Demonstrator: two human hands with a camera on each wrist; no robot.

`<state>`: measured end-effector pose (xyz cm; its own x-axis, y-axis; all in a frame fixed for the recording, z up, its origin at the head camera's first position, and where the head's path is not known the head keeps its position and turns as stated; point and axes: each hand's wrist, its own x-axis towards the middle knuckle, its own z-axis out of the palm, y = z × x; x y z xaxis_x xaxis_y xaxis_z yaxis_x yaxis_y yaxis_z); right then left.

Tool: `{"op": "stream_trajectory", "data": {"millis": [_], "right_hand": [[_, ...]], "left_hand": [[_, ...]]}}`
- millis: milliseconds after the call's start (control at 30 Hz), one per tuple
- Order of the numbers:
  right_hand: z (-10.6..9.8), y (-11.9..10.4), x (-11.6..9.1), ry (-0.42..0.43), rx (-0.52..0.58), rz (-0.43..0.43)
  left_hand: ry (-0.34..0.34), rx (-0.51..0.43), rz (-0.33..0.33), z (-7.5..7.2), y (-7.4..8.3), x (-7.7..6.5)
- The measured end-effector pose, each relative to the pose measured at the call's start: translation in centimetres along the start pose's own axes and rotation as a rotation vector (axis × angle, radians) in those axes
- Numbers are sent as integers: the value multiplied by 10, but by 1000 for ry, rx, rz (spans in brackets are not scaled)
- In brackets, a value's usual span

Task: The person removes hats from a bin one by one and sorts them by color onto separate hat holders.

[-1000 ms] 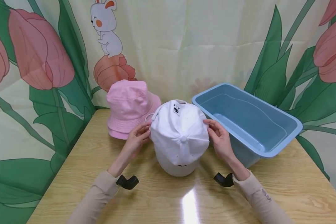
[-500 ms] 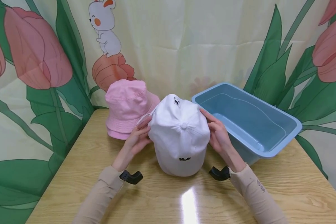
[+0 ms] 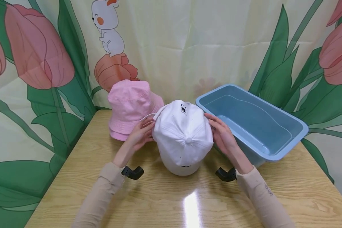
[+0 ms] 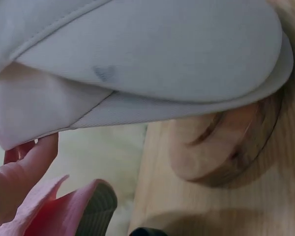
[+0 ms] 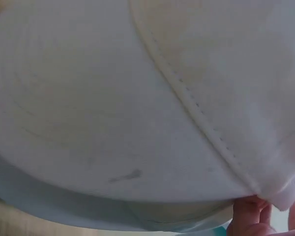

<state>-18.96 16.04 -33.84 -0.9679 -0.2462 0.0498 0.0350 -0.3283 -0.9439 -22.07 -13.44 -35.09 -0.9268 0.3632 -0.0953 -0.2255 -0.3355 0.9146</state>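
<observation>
A white baseball cap (image 3: 182, 133) is in the middle of the head view, its brim toward me and a small black label near its back. My left hand (image 3: 139, 135) pinches the cap's left lower edge; in the left wrist view the thumb and fingers (image 4: 37, 157) are at that edge. On the other side, my right hand (image 3: 222, 134) grips the right edge, its fingertips (image 5: 248, 214) at the rim in the right wrist view. Both wrist views show a second brim layer (image 4: 285, 73) close under the upper brim.
Behind my left hand stands a pink bucket hat (image 3: 128, 107). A blue plastic tub (image 3: 288, 139) is at the right. Under the brim, the left wrist view shows a round wooden piece (image 4: 216, 152) on the wooden table (image 3: 148, 202). A printed curtain (image 3: 171, 57) hangs behind.
The cap first tilts so that more of its front and brim shows, then tips forward again. Both hands stay at its sides, with the right fingers further along the edge.
</observation>
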Motion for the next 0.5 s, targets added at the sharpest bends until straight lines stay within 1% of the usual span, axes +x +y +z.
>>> {"op": "stream_trajectory", "data": {"millis": [167,233,300,333,400,433,500], "right_hand": [[0,-3,6,0,-36,-33],[1,-3,8,-7,-19,-34],[2,-3,10,-15,21,-29],[2,-3,11,-21,38,-25],[4,-1,14,-4,62,-12],[5,0,15,13,54,-1],[7,3,17,52,1,32]], "left_hand": [[19,3,13,-1,3,10],[19,-1,-2,-1,4,12],[24,-14,-24,0,5,14],[23,-32,-34,0,5,14],[24,-79,-58,2,6,13],[22,-100,-64,3,6,12],[27,-147,-86,4,7,10]]}}
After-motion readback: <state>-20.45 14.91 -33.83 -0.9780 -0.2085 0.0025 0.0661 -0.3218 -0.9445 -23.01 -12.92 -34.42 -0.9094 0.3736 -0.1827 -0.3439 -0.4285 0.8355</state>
